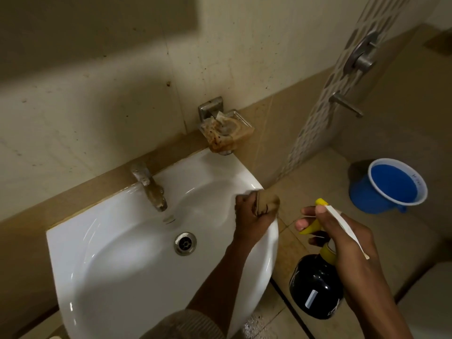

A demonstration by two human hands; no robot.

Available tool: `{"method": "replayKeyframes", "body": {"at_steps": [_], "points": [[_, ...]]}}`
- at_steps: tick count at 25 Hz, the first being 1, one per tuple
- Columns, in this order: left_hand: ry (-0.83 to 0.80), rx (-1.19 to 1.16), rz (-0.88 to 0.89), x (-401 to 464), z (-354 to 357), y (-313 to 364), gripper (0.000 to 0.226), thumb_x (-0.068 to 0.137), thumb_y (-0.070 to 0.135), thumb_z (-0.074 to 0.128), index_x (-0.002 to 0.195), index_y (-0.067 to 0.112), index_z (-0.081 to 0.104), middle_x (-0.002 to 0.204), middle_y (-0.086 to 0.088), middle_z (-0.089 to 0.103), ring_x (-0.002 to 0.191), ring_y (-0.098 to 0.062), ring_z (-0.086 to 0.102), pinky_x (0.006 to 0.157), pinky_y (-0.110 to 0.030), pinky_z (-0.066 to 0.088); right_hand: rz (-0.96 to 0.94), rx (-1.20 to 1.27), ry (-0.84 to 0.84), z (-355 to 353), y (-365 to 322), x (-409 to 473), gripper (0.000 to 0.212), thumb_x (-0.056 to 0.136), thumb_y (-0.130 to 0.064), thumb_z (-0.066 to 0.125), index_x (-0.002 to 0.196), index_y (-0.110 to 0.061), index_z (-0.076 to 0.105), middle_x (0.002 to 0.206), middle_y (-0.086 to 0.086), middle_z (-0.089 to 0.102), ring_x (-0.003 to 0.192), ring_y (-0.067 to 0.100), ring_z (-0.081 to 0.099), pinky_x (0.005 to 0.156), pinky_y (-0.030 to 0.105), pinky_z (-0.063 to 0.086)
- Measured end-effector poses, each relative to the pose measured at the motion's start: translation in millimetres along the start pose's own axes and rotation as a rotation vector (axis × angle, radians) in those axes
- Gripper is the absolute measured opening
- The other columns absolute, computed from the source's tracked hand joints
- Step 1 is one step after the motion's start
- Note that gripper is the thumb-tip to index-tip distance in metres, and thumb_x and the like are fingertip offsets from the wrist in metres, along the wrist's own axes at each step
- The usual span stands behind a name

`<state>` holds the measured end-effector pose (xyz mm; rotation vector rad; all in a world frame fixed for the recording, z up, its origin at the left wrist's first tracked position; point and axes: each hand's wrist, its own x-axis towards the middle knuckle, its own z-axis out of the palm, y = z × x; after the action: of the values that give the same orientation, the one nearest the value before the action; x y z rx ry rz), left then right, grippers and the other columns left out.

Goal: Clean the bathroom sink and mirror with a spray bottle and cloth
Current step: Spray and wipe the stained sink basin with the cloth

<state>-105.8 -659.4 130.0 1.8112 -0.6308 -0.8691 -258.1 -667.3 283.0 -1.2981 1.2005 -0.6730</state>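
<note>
White sink, tap at its back. Left hand, grip clamped on brown cloth, pressed at sink's right rim. Right hand, right of that grip, fingers curled round spray bottle, clear of the sink.

1. One white sink, with one drain at its centre.
2. One tap, at 11 o'clock from the drain.
3. One soap dish on the wall, at 1 o'clock from the drain.
4. One cloth, at 2 o'clock.
5. One spray bottle, at 4 o'clock.
6. One blue mug, at 2 o'clock, farther out.
7. Two hands: left hand, right hand.
8. Two shower fittings on the wall, at 1 o'clock: one round valve, one spout.
</note>
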Motion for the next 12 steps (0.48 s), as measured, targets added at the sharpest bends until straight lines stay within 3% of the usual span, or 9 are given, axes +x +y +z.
{"method": "replayKeyframes", "body": {"at_steps": [2, 4, 7, 8, 10, 12], "points": [[-0.148, -0.051, 0.001, -27, -12, -8, 0.040, 0.060, 0.024, 0.072, 0.097, 0.033, 0.059, 0.110, 0.000, 0.051, 0.104, -0.009, 0.058, 0.091, -0.022, 0.048, -0.005, 0.012, 0.000, 1, -1, -2, 0.034, 0.102, -0.033, 0.058, 0.095, -0.008, 0.079, 0.083, 0.006, 0.081, 0.068, 0.003, 0.073, 0.066, 0.022, 0.054], [-0.288, -0.063, 0.004, -54, -24, -17, 0.035, 0.063, 0.011, 0.071, 0.094, 0.026, 0.060, 0.095, 0.005, 0.059, 0.087, 0.005, 0.062, 0.078, -0.011, 0.048, -0.009, -0.006, -0.002, 3, -1, -6, 0.035, 0.103, -0.034, 0.058, 0.095, -0.007, 0.079, 0.085, 0.004, 0.082, 0.072, 0.005, 0.074, 0.070, 0.027, 0.054], [-0.427, -0.037, -0.045, -82, -44, -33, 0.028, 0.067, 0.001, 0.069, 0.091, 0.014, 0.068, 0.082, 0.004, 0.067, 0.076, -0.006, 0.065, 0.071, -0.029, 0.054, -0.009, -0.011, -0.026, 10, -4, -16, 0.035, 0.103, -0.037, 0.058, 0.098, -0.010, 0.080, 0.087, 0.004, 0.083, 0.078, 0.009, 0.075, 0.079, 0.035, 0.055], [-0.470, -0.025, -0.048, -89, -52, -39, 0.024, 0.069, -0.002, 0.070, 0.084, 0.017, 0.068, 0.078, 0.010, 0.067, 0.075, -0.006, 0.065, 0.074, -0.032, 0.054, -0.014, -0.009, -0.035, 12, -6, -20, 0.035, 0.103, -0.037, 0.058, 0.099, -0.010, 0.080, 0.086, 0.004, 0.083, 0.076, 0.006, 0.075, 0.079, 0.035, 0.054], [-0.555, 0.046, -0.082, -107, -70, -54, 0.040, 0.073, -0.003, 0.073, 0.067, 0.035, 0.063, 0.071, 0.023, 0.059, 0.075, -0.004, 0.057, 0.079, -0.029, 0.048, -0.031, -0.023, -0.055, 15, -8, -27, 0.034, 0.104, -0.036, 0.058, 0.098, -0.011, 0.080, 0.085, 0.005, 0.082, 0.075, 0.006, 0.074, 0.080, 0.036, 0.054], [-0.631, 0.163, -0.151, -137, -96, -47, 0.053, 0.075, 0.011, 0.077, 0.070, 0.061, 0.059, 0.089, 0.022, 0.054, 0.085, -0.014, 0.055, 0.079, -0.023, 0.049, -0.050, -0.018, -0.091, 17, -9, -36, 0.034, 0.104, -0.036, 0.058, 0.097, -0.012, 0.081, 0.086, 0.008, 0.082, 0.083, 0.018, 0.076, 0.085, 0.041, 0.056]]}}
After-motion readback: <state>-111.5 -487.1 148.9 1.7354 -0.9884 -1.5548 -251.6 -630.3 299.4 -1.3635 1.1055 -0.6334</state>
